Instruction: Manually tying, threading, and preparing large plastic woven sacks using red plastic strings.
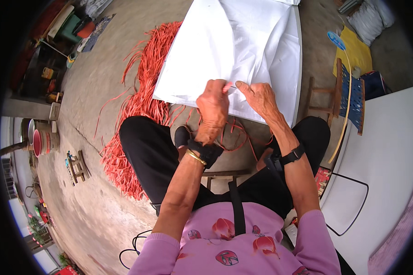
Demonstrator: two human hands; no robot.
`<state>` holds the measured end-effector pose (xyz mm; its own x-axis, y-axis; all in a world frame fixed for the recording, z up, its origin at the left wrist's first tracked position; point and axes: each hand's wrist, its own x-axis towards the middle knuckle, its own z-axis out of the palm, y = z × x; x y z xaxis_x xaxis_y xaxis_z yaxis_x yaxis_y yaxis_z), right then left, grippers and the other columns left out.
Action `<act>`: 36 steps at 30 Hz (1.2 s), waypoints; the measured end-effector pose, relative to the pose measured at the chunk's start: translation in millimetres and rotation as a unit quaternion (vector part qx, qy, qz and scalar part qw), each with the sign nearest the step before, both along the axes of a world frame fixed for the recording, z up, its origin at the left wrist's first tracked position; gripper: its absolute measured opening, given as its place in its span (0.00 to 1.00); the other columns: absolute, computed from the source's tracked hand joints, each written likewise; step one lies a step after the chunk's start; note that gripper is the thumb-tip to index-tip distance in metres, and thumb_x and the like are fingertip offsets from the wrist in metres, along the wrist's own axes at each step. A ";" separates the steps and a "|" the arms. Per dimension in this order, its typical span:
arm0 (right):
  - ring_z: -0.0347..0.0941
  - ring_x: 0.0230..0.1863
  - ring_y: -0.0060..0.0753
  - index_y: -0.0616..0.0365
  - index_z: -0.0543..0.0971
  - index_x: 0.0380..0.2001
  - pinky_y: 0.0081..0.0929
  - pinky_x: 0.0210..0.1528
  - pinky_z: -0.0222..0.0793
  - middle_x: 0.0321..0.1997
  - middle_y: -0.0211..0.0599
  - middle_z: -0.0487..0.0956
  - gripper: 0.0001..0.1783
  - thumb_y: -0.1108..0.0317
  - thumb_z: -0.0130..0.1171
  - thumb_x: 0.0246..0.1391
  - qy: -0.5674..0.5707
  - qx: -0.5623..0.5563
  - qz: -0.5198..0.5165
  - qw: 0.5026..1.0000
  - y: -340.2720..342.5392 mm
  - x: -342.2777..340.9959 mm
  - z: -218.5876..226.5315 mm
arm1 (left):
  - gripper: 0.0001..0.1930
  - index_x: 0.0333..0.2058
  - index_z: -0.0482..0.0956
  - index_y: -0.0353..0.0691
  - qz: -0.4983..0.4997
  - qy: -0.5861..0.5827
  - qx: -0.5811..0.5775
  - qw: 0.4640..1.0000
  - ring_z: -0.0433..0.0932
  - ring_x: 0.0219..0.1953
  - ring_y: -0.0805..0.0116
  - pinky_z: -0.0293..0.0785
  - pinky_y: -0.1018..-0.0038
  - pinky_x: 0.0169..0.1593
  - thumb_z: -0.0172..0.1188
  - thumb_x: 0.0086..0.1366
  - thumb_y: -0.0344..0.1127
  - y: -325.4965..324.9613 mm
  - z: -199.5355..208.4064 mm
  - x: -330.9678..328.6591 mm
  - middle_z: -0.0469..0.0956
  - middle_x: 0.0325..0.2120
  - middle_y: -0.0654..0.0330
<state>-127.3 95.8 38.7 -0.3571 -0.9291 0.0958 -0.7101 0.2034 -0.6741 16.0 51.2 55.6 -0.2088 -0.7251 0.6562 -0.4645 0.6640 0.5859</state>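
Observation:
A stack of white woven sacks (243, 41) lies on the ground in front of my knees. My left hand (213, 107) pinches the near edge of the top sack together with a thin red strip (226, 87). My right hand (260, 97) is close beside it, fingers closed on a thin needle-like pin pointing toward the left hand at the sack's edge. Loose red strips (236, 137) trail from the sack edge down between my legs.
A large heap of red plastic strips (142, 91) spreads on the concrete floor to the left. A small wooden stool with blue webbing (348, 96) stands to the right, next to a white board (385, 156). Buckets (43, 142) and clutter line the far left.

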 end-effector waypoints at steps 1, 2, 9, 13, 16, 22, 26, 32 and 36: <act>0.59 0.15 0.26 0.66 0.73 0.12 0.35 0.20 0.58 0.07 0.39 0.63 0.35 0.40 0.50 0.51 -0.074 -0.010 0.011 0.997 -8.3 3.4 -5.9 | 0.04 0.27 0.71 0.41 -0.015 -0.049 0.009 0.999 0.73 0.21 0.52 0.68 0.64 0.23 0.57 0.52 0.27 6.1 -3.2 -6.0 0.72 0.23 0.57; 0.59 0.15 0.26 0.66 0.73 0.12 0.35 0.20 0.58 0.07 0.39 0.63 0.35 0.40 0.50 0.51 -0.072 -0.010 0.016 0.997 -9.8 5.5 -0.8 | 0.05 0.28 0.72 0.41 -0.033 -0.095 0.020 0.995 0.73 0.22 0.53 0.69 0.65 0.24 0.58 0.52 0.27 14.2 -2.7 -13.6 0.72 0.23 0.56; 0.61 0.22 0.17 0.66 0.77 0.17 0.22 0.20 0.56 0.14 0.23 0.65 0.23 0.53 0.57 0.51 -0.279 -0.082 -0.034 0.956 -15.8 9.3 11.9 | 0.23 0.48 0.68 0.46 0.024 -0.096 0.021 0.995 0.76 0.38 0.58 0.75 0.66 0.30 0.61 0.52 0.29 6.2 5.9 13.4 0.71 0.44 0.58; 0.54 0.15 0.25 0.66 0.64 0.05 0.32 0.19 0.55 0.06 0.36 0.58 0.32 0.51 0.58 0.48 -0.165 -0.034 -0.024 0.985 -14.0 1.8 11.8 | 0.18 0.43 0.70 0.43 0.081 -0.137 0.073 0.985 0.75 0.36 0.55 0.73 0.65 0.30 0.59 0.51 0.27 -23.4 -3.9 40.3 0.72 0.40 0.56; 0.51 0.12 0.27 0.66 0.60 0.03 0.36 0.16 0.53 0.05 0.40 0.54 0.35 0.50 0.58 0.48 -0.089 -0.019 -0.016 0.996 -9.7 3.3 15.8 | 0.11 0.35 0.73 0.39 0.112 -0.163 0.101 0.975 0.76 0.31 0.54 0.72 0.66 0.31 0.58 0.50 0.24 -31.2 -8.9 46.7 0.75 0.32 0.55; 0.54 0.13 0.27 0.65 0.64 0.05 0.35 0.18 0.54 0.06 0.42 0.59 0.37 0.41 0.53 0.50 -0.082 0.026 0.007 0.996 -15.9 14.6 4.1 | 0.05 0.26 0.71 0.42 0.015 -0.083 0.009 0.996 0.73 0.20 0.53 0.68 0.65 0.22 0.58 0.51 0.26 -8.7 -7.9 2.3 0.71 0.22 0.57; 0.58 0.22 0.22 0.62 0.67 0.10 0.27 0.26 0.57 0.14 0.28 0.66 0.38 0.34 0.45 0.52 -0.355 -0.023 -0.046 0.933 -24.2 16.1 3.0 | 0.07 0.24 0.67 0.43 -0.037 -0.080 -0.008 0.996 0.71 0.18 0.56 0.66 0.65 0.19 0.58 0.51 0.27 -2.0 -6.1 -22.8 0.68 0.20 0.59; 0.53 0.18 0.14 0.55 0.69 0.13 0.19 0.19 0.49 0.14 0.20 0.62 0.26 0.44 0.55 0.50 -0.362 -0.008 -0.045 0.931 -29.2 7.1 -2.8 | 0.13 0.38 0.71 0.44 0.006 -0.062 0.018 0.998 0.75 0.28 0.55 0.72 0.66 0.24 0.60 0.52 0.31 3.2 10.2 9.9 0.73 0.33 0.60; 0.51 0.14 0.15 0.58 0.67 0.07 0.24 0.15 0.47 0.09 0.20 0.59 0.28 0.48 0.59 0.47 -0.213 0.014 -0.039 0.976 -29.3 3.1 -0.4 | 0.14 0.37 0.72 0.40 0.106 -0.121 0.178 0.971 0.75 0.32 0.55 0.72 0.66 0.29 0.60 0.48 0.25 -21.5 -33.4 36.2 0.72 0.35 0.56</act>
